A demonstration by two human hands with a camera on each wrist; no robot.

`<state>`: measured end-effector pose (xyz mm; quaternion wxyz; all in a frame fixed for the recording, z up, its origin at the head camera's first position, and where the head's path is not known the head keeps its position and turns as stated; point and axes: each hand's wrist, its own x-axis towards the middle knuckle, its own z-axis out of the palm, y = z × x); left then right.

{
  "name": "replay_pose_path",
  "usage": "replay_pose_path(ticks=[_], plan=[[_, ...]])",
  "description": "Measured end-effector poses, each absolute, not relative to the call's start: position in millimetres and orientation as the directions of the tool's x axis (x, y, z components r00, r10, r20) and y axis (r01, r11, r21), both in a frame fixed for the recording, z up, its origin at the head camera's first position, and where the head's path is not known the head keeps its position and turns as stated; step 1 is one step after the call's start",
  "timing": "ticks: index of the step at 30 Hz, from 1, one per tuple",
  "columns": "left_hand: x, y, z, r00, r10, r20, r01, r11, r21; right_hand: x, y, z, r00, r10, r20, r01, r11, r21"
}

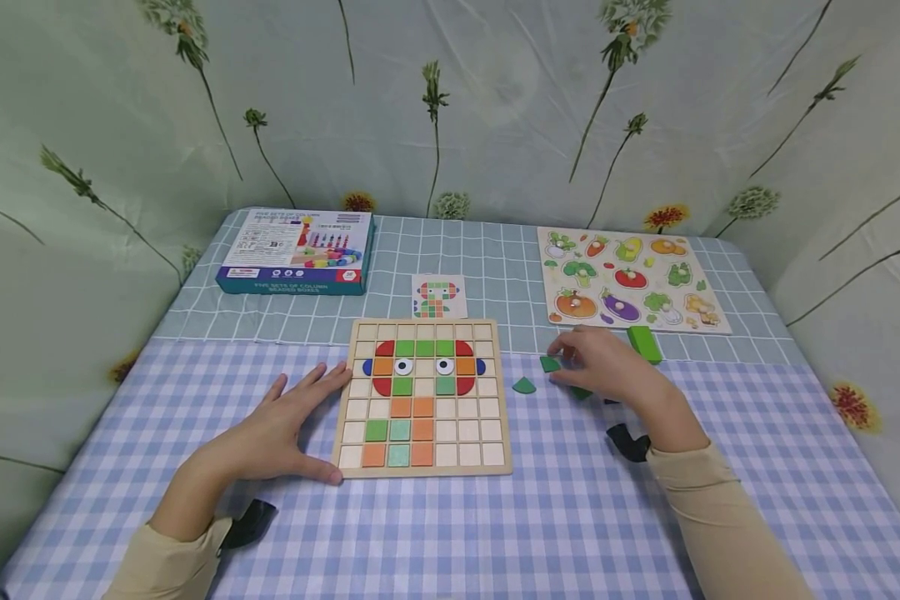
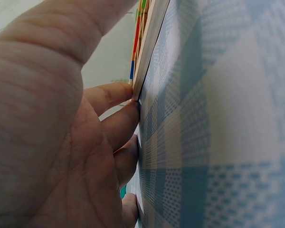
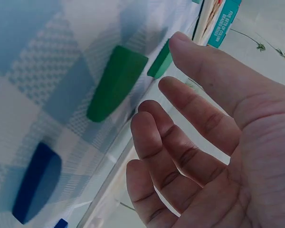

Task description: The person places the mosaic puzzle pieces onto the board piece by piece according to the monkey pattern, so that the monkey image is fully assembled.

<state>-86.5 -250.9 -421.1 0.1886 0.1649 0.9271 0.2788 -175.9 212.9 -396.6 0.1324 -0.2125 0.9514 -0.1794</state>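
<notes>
The left hand (image 1: 288,429) rests at the left edge of a wooden grid board (image 1: 468,429), its fingertips touching the rim and its thumb at the lower left corner. Colored tiles form a figure with two round eyes (image 1: 444,366) on the board. To the right, the right hand (image 1: 600,362) has its thumb and index finger apart on either side of a small green piece (image 1: 550,364); whether they touch it I cannot tell. Another green quarter-round piece (image 1: 524,386) lies nearer the board. Beneath the right hand, a further green piece (image 3: 116,83) and a blue piece (image 3: 37,183) lie on the cloth.
A pattern card (image 1: 438,297) lies behind the board. The teal-sided box (image 1: 292,252) stands back left. A vegetable puzzle board (image 1: 633,279) lies back right, with a green block (image 1: 644,344) in front of it.
</notes>
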Motion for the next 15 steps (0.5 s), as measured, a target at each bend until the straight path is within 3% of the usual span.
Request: replay_pose_path(ticks=[15], plan=[[-85.4, -250.5, -420.7, -0.876, 0.415, -0.246, 0.209, 0.786, 0.581, -179.2, 210.3, -404.3, -0.865, -0.483, -0.136, -0.392, 0.821, -0.415]])
